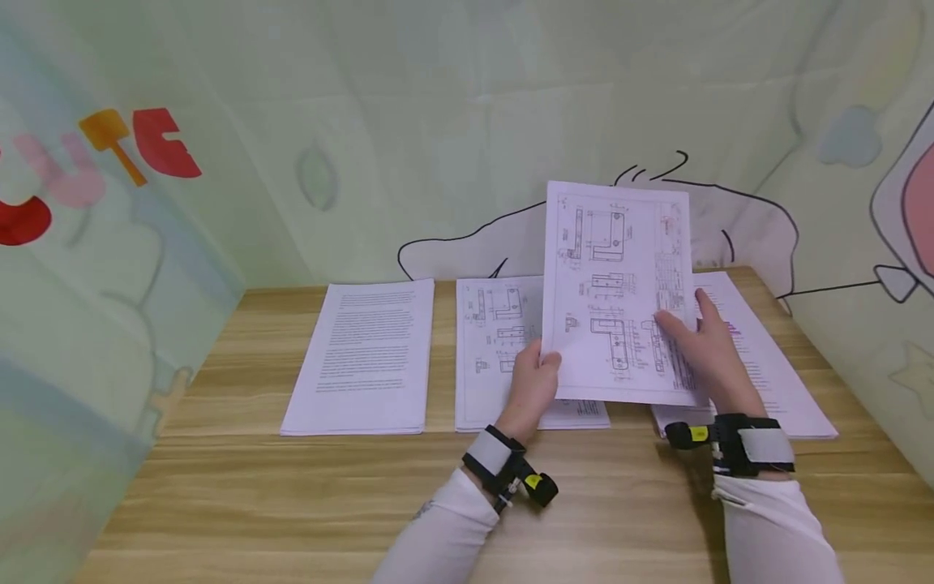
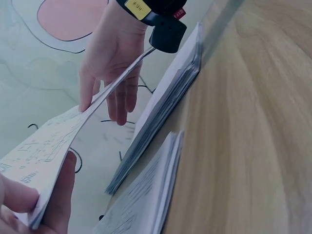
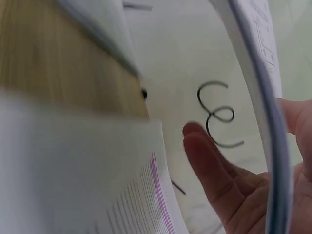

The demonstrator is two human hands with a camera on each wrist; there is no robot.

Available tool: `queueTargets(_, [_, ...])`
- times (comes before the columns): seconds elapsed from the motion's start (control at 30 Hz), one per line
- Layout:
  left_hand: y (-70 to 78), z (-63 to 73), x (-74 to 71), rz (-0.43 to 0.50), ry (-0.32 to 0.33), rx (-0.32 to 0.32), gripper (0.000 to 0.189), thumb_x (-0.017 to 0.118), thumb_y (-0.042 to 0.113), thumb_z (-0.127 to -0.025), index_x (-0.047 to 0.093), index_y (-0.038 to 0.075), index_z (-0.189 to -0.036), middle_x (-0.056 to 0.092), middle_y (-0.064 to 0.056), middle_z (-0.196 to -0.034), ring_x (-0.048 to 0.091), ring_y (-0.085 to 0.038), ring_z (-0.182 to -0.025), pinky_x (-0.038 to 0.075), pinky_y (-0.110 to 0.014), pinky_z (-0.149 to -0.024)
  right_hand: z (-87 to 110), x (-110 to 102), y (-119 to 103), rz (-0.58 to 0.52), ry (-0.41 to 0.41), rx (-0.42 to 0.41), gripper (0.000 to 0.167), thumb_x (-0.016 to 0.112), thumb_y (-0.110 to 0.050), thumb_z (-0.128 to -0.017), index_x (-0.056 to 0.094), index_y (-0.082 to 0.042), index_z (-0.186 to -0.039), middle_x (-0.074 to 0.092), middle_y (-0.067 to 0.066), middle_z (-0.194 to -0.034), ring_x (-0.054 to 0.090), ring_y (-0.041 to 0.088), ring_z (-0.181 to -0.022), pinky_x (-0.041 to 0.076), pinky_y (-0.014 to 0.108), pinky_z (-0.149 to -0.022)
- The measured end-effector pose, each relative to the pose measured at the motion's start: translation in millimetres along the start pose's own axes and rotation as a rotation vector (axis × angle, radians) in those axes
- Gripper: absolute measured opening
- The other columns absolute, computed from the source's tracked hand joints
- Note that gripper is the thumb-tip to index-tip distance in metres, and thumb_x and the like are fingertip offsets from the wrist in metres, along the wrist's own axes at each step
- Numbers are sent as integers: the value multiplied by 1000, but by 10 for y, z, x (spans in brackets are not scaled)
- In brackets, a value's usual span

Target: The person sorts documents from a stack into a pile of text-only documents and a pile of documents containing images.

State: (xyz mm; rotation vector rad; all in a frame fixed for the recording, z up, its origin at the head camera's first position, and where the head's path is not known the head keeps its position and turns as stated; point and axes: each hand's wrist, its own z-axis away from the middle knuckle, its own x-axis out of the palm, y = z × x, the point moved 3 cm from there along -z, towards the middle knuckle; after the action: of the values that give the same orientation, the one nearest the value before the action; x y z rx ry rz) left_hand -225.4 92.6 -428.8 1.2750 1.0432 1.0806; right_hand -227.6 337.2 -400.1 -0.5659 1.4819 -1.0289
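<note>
Both hands hold up a thin sheaf of papers [image 1: 620,284] with technical drawings on its top sheet, tilted above the table. My left hand [image 1: 533,385] pinches its lower left edge, thumb on the printed face and fingers underneath, as the left wrist view shows. At the right edge, my right hand [image 1: 711,357] grips the sheaf with its thumb on the front; the fingers reach behind it in the right wrist view. Beneath lies a pile of matching drawing sheets [image 1: 499,312], partly hidden by the raised sheaf.
To the left on the wooden table [image 1: 292,503] lies a stack of text pages [image 1: 372,357]. A further stack with purple marks [image 1: 773,373] is at the right, partly covered by my right hand and the sheaf. A printed cloth backdrop [image 1: 452,122] stands behind the table.
</note>
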Motion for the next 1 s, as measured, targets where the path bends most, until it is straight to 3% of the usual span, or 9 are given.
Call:
queueTargets(0.13, [39,27,-159,14,10,15,30,40,18,-95,51,23,-122,56,11,-114,51,-5,-107,41,-32,-91,45,116,-94,-222,-81,46,80,51,-57,-82,11,-30,-146,49,8,-119,60,19,-91,51,31,-67])
queueTargets(0.27, [61,48,-342,9,29,22,28,40,17,-96,53,21,-120,57,10,-113,52,-5,-104,41,-32,-89,84,205,-209,-343,-173,36,67,53,-44,-88,22,-25,-144,52,3,-117,61,13,-91,50,27,-72])
queueTargets(0.4, [80,60,-544,-40,37,34,29,41,18,-96,52,21,-122,56,8,-115,51,-5,-106,41,-32,-91,145,310,-361,-333,-223,-62,57,48,-29,-94,21,-19,-145,48,9,-125,58,17,-97,48,26,-78])
queueTargets(0.5, [112,70,-699,-131,38,95,30,43,17,-95,51,16,-124,57,2,-115,54,-9,-103,44,-31,-87,205,411,-464,-265,-214,-124,54,45,-24,-96,24,-15,-144,49,13,-125,60,20,-95,49,27,-76])
queueTargets(0.63, [145,73,-888,-271,36,170,33,48,13,-92,50,7,-124,59,-9,-115,59,-15,-94,50,-29,-75,259,576,-553,-79,-137,-219,48,46,-20,-95,33,-8,-140,57,17,-113,61,25,-84,51,29,-67])
queueTargets(0.8, [140,99,-1051,-376,-11,120,38,53,11,-89,48,3,-125,59,-17,-113,62,-19,-85,52,-29,-68,275,766,-574,124,-35,-327,42,51,-12,-92,43,0,-132,61,21,-101,59,26,-74,49,28,-57])
queueTargets(1.0, [111,174,-1147,-563,-81,34,34,54,9,-87,53,2,-120,62,-14,-106,60,-16,-83,50,-27,-67,261,936,-516,276,6,-382,31,57,-8,-88,56,2,-117,63,19,-92,56,22,-67,44,29,-54])
